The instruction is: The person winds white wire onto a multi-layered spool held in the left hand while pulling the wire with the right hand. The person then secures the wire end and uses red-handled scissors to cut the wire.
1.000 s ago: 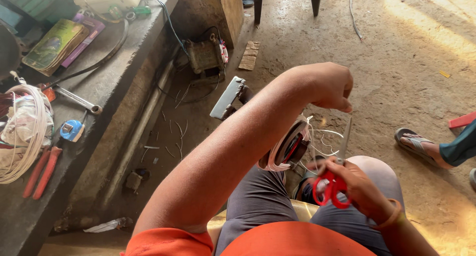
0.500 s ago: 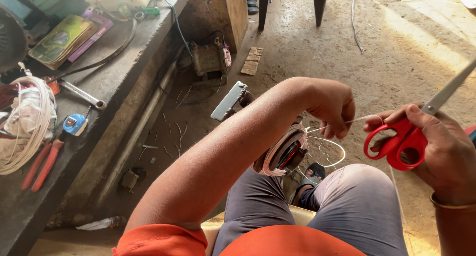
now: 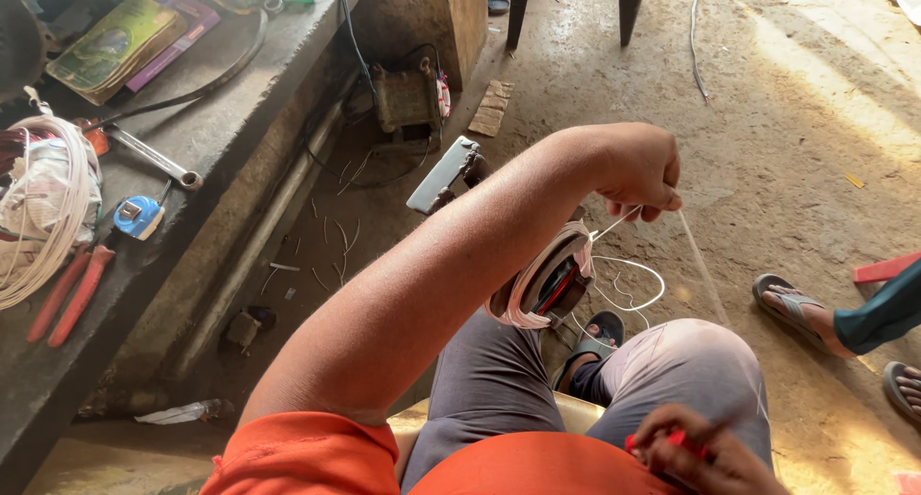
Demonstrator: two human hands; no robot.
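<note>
My left hand [image 3: 638, 169] reaches out over my knees and pinches a thin white wire [image 3: 696, 260] that runs down to the right. Just under my forearm sits a coil [image 3: 547, 279] wound with white wire, with a red and black core; loose loops [image 3: 633, 279] of wire hang from it. My right hand [image 3: 700, 457] is low by my lap at the bottom edge, closed around the red handles of a pair of scissors [image 3: 672, 442]; the blades are hidden.
A concrete ledge [image 3: 221, 121] on the left holds red-handled pliers [image 3: 67, 289], a blue tape measure [image 3: 139, 217], a wrench [image 3: 153, 159], a bundle of white wire [image 3: 48, 207] and booklets [image 3: 115, 44]. An old transformer [image 3: 408, 97] sits on the dirt floor. Another person's sandalled foot [image 3: 796, 308] is at right.
My right hand has dropped from beside the wire at the right down to my lap, still holding the scissors. My left hand stays pinching the wire.
</note>
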